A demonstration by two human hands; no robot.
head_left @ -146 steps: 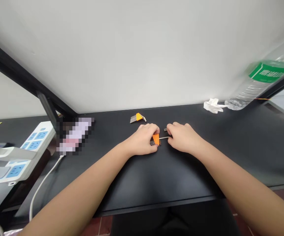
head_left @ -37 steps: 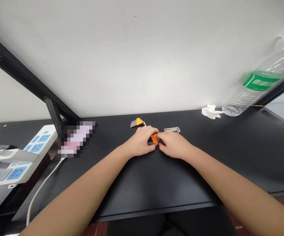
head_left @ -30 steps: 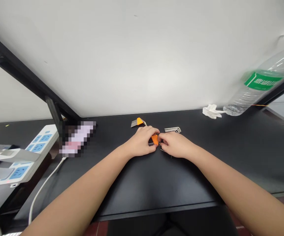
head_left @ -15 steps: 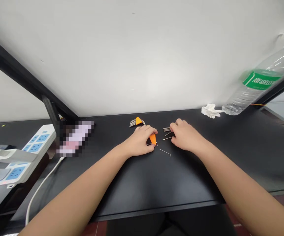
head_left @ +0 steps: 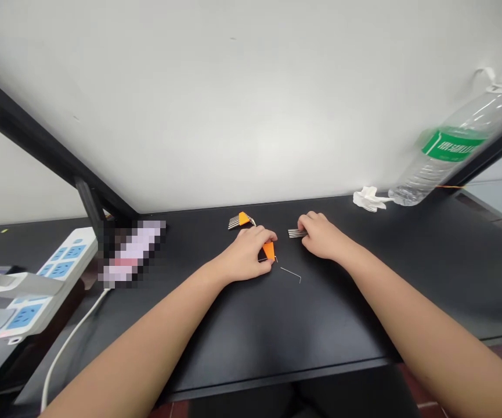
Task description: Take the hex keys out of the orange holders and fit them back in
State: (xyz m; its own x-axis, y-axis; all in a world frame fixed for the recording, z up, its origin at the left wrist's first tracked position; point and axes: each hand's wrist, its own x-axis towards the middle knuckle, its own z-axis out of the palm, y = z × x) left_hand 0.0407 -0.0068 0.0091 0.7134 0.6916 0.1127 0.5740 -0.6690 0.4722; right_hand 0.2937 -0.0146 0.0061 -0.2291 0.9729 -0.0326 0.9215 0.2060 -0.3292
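My left hand (head_left: 246, 255) is closed around an orange hex-key holder (head_left: 268, 251) on the black desk (head_left: 251, 325). My right hand (head_left: 320, 235) rests a little to the right, its fingers curled over a bunch of loose silver hex keys (head_left: 295, 233). A single thin hex key (head_left: 291, 274) lies on the desk just in front of both hands. A second orange holder full of hex keys (head_left: 241, 220) lies behind my left hand.
A clear water bottle with a green label (head_left: 446, 148) leans at the back right, beside a crumpled white tissue (head_left: 367, 198). A white power strip with blue sockets (head_left: 37, 278) and its white cable (head_left: 70, 342) sit at the left. A white wall stands behind the desk.
My right hand has left the orange holder and moved back and right onto the loose hex keys. One thin hex key now lies alone on the desk. My left hand stays on the holder.
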